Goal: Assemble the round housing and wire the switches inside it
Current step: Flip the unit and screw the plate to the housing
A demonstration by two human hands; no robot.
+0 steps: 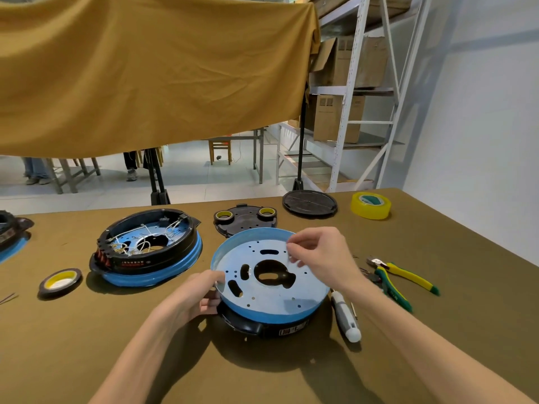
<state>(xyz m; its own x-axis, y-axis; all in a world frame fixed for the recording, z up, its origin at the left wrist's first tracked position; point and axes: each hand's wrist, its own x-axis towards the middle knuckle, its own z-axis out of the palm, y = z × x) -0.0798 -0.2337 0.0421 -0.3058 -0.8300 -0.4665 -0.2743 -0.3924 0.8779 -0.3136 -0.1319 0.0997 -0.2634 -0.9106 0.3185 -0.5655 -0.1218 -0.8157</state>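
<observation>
Centrally, near the worktop's front edge, round blue-rimmed metal housing pan (pixel 271 282) on its black base, left hand (pixel 201 295) gripping its left rim, right hand (pixel 318 255) with fingertips pinched together over its far-right rim.

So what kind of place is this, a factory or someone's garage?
Probably a small workshop or warehouse room. Metal shelving stacked with cardboard boxes stands behind a cloth-covered work table, which holds tools such as pliers and a part-wired round housing.
</observation>
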